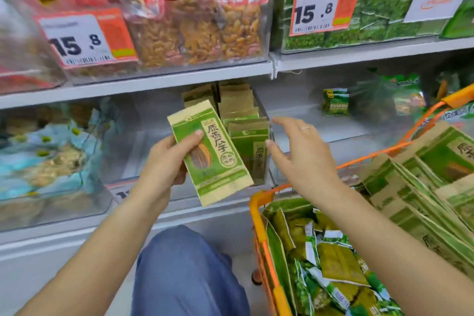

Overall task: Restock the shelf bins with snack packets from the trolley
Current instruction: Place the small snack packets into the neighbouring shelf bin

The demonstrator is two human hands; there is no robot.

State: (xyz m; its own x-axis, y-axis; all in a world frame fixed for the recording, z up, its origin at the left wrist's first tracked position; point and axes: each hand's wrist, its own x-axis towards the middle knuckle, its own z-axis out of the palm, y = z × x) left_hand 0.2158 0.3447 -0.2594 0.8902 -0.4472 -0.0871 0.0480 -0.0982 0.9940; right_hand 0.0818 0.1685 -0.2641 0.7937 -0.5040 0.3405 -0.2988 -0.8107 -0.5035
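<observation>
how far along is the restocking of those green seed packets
Partly done. A row of matching packets already stands in the clear bin on the lower shelf. In hand: the left hand holds one green packet in front of that bin, while the right hand is open beside it, holding nothing. Left: many more packets are still piled in the orange trolley.

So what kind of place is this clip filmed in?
Most likely a supermarket snack aisle: price tags reading 15.8 on clear shelf bins of bagged snacks, and an orange trolley loaded with green packets.
</observation>
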